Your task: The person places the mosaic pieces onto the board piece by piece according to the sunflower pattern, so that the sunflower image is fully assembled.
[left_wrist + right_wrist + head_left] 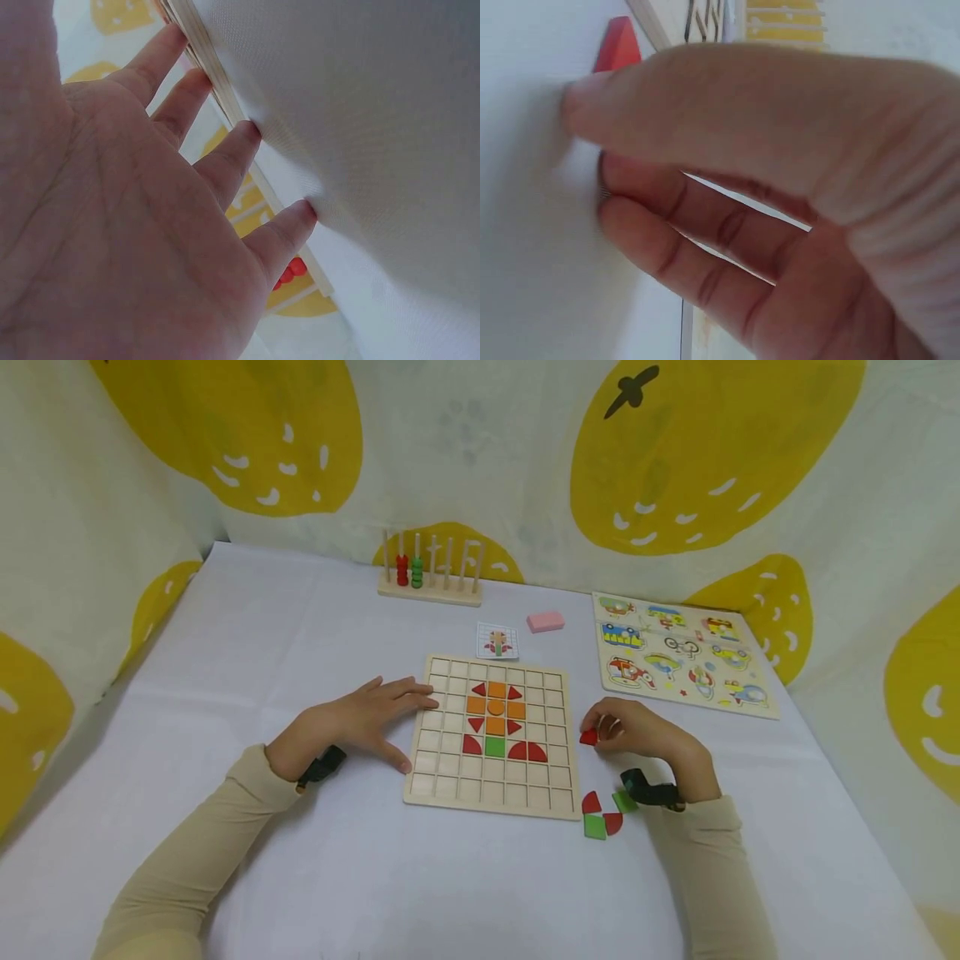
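Note:
The right hand point(633, 727) pinches a red quarter-circle piece point(588, 737) between thumb and fingers, low over the cloth just right of the wooden grid board point(491, 792). In the right wrist view, part of that red piece point(619, 43) shows beyond the thumb. The left hand point(371, 717) is spread at the board's left edge, its fingers reaching onto the frame. In the left wrist view its fingertips point(244, 129) lie along the board's side. On the grid, orange squares, an orange disc point(496, 707), red triangles, a green square point(495, 747) and red quarter-circles form a pattern.
Loose red and green pieces point(595, 827) lie near the board's lower right corner. Behind the board are a pattern card point(497, 641), a pink block point(545, 622) and a bead-peg stand point(430, 592). A vehicle puzzle board point(678, 656) lies at the right.

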The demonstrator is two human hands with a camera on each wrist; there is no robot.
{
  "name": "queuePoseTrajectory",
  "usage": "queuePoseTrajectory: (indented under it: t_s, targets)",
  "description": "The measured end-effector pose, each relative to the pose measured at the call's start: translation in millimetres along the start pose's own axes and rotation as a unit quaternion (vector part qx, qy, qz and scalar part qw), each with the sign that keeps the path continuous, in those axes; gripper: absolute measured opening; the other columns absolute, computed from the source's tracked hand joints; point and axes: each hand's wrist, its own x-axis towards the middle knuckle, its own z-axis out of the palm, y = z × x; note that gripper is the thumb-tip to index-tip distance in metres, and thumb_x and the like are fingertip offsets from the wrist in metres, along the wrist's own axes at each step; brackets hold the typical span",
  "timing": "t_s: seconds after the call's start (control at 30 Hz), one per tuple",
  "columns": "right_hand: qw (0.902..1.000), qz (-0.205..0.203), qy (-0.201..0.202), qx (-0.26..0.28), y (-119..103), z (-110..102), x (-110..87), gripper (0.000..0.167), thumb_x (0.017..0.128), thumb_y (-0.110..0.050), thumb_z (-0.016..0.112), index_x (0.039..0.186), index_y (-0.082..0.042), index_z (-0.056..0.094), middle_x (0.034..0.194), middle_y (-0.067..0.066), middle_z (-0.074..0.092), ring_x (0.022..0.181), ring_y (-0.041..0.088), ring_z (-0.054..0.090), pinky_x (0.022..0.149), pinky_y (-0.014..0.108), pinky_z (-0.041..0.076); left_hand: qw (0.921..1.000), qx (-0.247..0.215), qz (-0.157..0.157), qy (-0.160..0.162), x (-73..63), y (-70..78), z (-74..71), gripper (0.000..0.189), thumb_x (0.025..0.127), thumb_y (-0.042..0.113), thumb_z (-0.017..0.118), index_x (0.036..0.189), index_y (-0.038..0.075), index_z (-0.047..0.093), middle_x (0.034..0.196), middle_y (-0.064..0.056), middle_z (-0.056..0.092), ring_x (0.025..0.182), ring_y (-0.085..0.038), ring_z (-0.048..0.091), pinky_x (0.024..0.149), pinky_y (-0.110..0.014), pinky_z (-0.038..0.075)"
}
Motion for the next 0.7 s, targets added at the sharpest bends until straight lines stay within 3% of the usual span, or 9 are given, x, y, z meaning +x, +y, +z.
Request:
queuePoseTrajectory:
  t_s: [0.27, 0.5, 0.7]
  targets:
    - [0.9995, -0.014, 0.008, -0.026, -2, 2, 2.8, 0.023, 0.082, -0.001, 0.074, 0.103, -0.001, 0.065, 0.094, 0.007, 0.062, 0.083, 0.022, 0.055, 0.075, 0.033, 0.053, 1.0, -0.006, -0.004, -0.001, -0.8, -0.6, 2.6, 0.098, 0.071, 0.056, 0.08, 0.15, 0.016, 0.037, 0.159, -0.006, 0.025, 0.149, -0.033, 0.013, 0.115, -0.065, 0.009]
    - [0.9953, -0.082, 0.05, -0.012, -6, 2, 2.6, 0.022, 0.08, 0.002, 0.072, 0.101, -0.002, 0.065, 0.091, 0.005, 0.06, 0.078, 0.02, 0.055, 0.071, 0.029, 0.053, 1.0, -0.001, -0.005, -0.004, 1.0, -1.7, 1.3, 0.099, 0.071, 0.058, 0.079, 0.151, 0.018, 0.036, 0.16, -0.005, 0.024, 0.149, -0.032, 0.011, 0.116, -0.063, 0.008]
    - [0.9962, -0.085, 0.019, 0.006, -21, 2, 10.5, 0.023, 0.084, -0.002, 0.073, 0.106, -0.003, 0.067, 0.099, 0.006, 0.063, 0.083, 0.022, 0.056, 0.076, 0.036, 0.055, 0.9999, -0.004, -0.007, -0.009, 1.9, -2.4, 0.6, 0.098, 0.072, 0.057, 0.079, 0.151, 0.018, 0.036, 0.161, -0.004, 0.022, 0.15, -0.03, 0.009, 0.117, -0.061, 0.006]
